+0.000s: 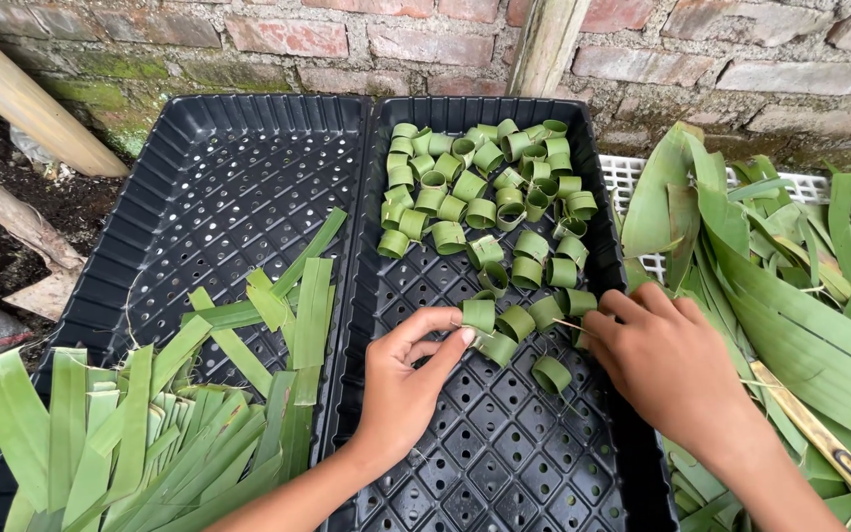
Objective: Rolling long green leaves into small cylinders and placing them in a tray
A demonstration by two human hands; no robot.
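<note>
Cut leaf strips [140, 433] lay flat in the left tray [199, 167], far half bare. In the right tray [504, 463], green leaf rings [485, 187] stood packed at the far end, thinning toward the middle; near half bare mesh. Left hand [401, 384] narrowly curled, thumb and forefinger touching a ring [496, 347] at the cluster's near edge. Right hand [667, 360] knuckles up, fingers folded by the rings; grip could not be told. Whole leaves [790, 296] and a knife [819, 433] lay right of the tray wall.
</note>
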